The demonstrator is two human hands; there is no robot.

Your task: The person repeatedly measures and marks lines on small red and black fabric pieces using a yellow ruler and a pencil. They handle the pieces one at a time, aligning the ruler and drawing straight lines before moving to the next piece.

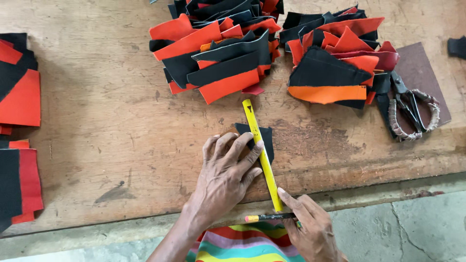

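A small black fabric piece (268,139) lies near the front edge of the wooden table (107,111). A yellow ruler (262,153) lies across it, running from the far side toward me. My left hand (227,174) presses flat on the fabric and the ruler's left side, fingers spread. My right hand (308,228) sits at the ruler's near end, holding a black pencil (269,217) with a pink eraser, lying sideways.
Two heaps of red, orange and black fabric pieces (218,53) (340,63) lie at the back. Scissors with wrapped handles (410,109) rest on a brown sheet (422,73) at the right. More red and black stacks (19,97) sit at the left edge. Striped cloth (242,245) is below.
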